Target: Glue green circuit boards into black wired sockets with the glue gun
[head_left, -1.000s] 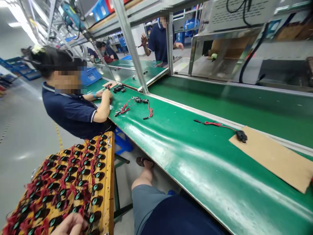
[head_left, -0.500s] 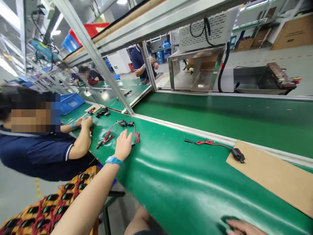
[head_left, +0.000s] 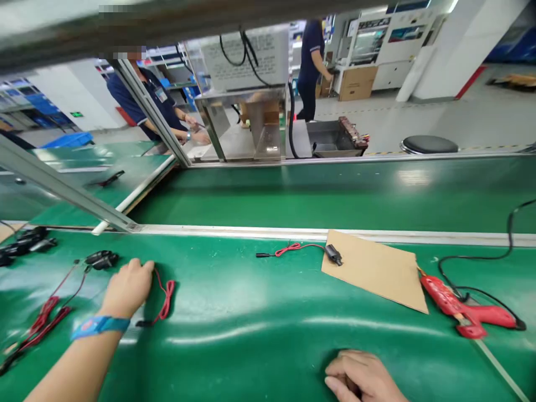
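My left hand (head_left: 128, 287), with a blue wristband (head_left: 98, 325), lies on the green belt (head_left: 259, 318) at the left. Its fingers are curled over a red lead (head_left: 165, 298) that coils out to its right. Black connector parts (head_left: 100, 258) lie just beyond the hand. My right hand (head_left: 360, 377) rests on the belt at the bottom edge, fingers curled under into a loose fist, with nothing visible in it. A black part with a red wire (head_left: 333, 254) sits on the corner of a cardboard sheet (head_left: 377, 271) further out.
A red glue gun (head_left: 464, 307) with a black cord lies at the right. More red leads (head_left: 46, 312) and black parts (head_left: 25, 243) lie at the far left. A slanted metal frame post (head_left: 62, 187) crosses the left side. Two people (head_left: 142, 95) work beyond the second belt.
The view has swung to the right, bringing the glue gun in. My left hand's fingers went from spread to curled over the red lead. My right hand shows more fully.
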Motion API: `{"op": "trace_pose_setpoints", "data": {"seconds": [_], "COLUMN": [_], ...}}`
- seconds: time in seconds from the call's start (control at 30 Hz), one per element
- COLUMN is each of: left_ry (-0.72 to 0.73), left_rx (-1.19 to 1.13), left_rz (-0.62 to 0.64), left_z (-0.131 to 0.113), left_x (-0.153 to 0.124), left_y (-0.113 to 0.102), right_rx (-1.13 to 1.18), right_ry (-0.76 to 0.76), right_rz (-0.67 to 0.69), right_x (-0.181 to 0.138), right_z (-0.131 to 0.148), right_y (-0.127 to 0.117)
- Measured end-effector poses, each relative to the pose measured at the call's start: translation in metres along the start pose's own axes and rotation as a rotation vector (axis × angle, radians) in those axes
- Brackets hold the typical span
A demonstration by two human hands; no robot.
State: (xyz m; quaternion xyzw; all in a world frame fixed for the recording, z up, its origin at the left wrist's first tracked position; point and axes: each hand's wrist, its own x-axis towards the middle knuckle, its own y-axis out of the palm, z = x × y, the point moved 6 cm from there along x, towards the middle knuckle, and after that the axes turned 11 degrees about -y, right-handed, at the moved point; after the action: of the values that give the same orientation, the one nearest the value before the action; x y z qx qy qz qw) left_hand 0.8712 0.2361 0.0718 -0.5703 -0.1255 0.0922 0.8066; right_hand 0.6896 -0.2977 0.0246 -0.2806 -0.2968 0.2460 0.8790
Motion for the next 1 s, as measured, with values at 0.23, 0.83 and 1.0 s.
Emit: {"op": "trace_pose_setpoints", "data": {"seconds": [0.23, 0.83, 1.0], "left_ry": [0.249, 0.107, -0.039], "left_rx": [-0.462, -1.335, -1.551], "left_rz": [-0.308, -0.029, 0.179], "left_z": [-0.112, -0.250, -0.260], "left_x": [-0.145, -0.386, -0.402], "left_y": [-0.079, -0.158, -0.143], "right_rx": [0.143, 0.756, 0.853], "right_ry": [0.175, 0.224, 0.225], "right_rz": [-0.097, 0.227, 0.301], "right_x": [-0.002, -0.008, -0.009], "right_z": [0.004, 0.058, 0.058], "right_y": [-0.008, -0.041, -0.043]}}
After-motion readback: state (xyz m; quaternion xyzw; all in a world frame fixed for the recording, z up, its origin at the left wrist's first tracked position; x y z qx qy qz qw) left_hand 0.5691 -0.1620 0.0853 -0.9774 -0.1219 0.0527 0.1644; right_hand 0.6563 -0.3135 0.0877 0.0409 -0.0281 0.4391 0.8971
